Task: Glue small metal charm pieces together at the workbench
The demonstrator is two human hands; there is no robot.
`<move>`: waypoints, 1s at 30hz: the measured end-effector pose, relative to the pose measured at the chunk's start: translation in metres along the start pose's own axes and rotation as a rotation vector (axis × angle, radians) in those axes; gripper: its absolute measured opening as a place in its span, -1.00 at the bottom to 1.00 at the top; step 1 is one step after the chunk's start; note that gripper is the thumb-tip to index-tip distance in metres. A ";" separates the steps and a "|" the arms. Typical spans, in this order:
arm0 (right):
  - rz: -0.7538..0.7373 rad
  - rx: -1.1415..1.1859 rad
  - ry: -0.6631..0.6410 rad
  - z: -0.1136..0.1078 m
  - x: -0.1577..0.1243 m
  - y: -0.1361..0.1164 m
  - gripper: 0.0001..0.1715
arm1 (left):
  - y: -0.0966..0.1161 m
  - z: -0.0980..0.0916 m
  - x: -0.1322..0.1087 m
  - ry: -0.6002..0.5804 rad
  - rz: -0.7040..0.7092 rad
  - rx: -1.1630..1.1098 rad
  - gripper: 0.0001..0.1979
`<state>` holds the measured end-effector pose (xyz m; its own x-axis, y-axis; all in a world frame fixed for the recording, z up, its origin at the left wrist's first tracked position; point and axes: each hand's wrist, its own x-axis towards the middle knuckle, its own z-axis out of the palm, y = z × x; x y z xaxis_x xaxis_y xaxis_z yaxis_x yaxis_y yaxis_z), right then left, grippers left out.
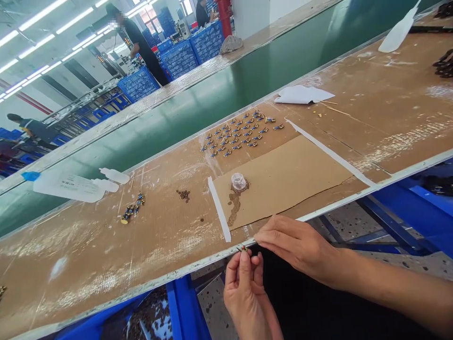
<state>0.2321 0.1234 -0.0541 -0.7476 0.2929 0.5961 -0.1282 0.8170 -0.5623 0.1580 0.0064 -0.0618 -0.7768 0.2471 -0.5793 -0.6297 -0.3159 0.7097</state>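
Note:
My left hand [245, 288] is just off the table's front edge, thumb and fingers pinching a tiny coloured figurine [243, 249] with dark, red and green bits. Close by on the right, my right hand [297, 245] has its fingers pressed together; whatever they hold is hidden. Beyond both hands lies a cardboard sheet [283, 184], taped down by white strips. On it stands a small clear cup [239, 182] beside a wet brown stain. Rows of little blue and yellow figurines [235, 134] lie behind the cardboard.
Left on the table are white plastic bottles [69, 186], a cluster of blue and yellow pieces [132, 208] and small brown rings [183, 195]. White paper [302, 94] and another bottle [398, 30] lie right. A green conveyor belt [170, 127] runs behind; people stand beyond near blue crates [180, 59].

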 end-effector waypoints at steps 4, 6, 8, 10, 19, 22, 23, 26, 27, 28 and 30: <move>-0.030 -0.026 0.032 0.002 0.002 -0.001 -0.84 | 0.000 0.000 0.001 0.003 -0.004 -0.007 -0.60; -0.024 -0.039 0.035 0.004 0.003 -0.002 -0.83 | 0.000 -0.001 0.002 0.000 -0.007 -0.008 -0.62; -0.023 -0.039 0.032 0.005 0.004 -0.001 -0.82 | -0.001 -0.003 0.003 0.000 -0.008 -0.009 -0.64; -0.033 -0.035 0.023 0.006 0.004 -0.001 -0.81 | -0.002 -0.004 0.005 -0.007 -0.008 -0.009 -0.65; -0.087 -0.028 0.003 0.004 0.004 0.002 -0.82 | -0.007 -0.009 0.008 -0.055 0.020 -0.002 -0.69; -0.075 -0.020 -0.019 0.004 0.004 0.002 -0.84 | -0.006 -0.010 0.009 -0.055 0.009 -0.013 -0.69; -0.068 -0.018 -0.026 0.005 0.005 0.002 -0.84 | -0.006 -0.010 0.010 -0.052 0.008 -0.015 -0.69; -0.045 -0.008 -0.048 0.004 0.007 0.002 -0.86 | -0.005 -0.008 0.009 -0.049 0.009 -0.015 -0.68; -0.036 -0.002 -0.056 0.004 0.007 0.002 -0.85 | -0.004 -0.007 0.008 -0.050 0.010 -0.012 -0.68; -0.029 0.004 -0.060 0.003 0.008 0.002 -0.84 | -0.004 -0.007 0.008 -0.051 0.011 -0.009 -0.68; -0.021 0.011 -0.065 0.002 0.009 0.002 -0.83 | -0.004 -0.005 0.007 -0.047 0.016 -0.008 -0.68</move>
<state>0.2235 0.1264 -0.0504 -0.7857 0.2426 0.5691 -0.1508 0.8170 -0.5565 0.1548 0.0047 -0.0704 -0.7861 0.2849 -0.5486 -0.6177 -0.3269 0.7153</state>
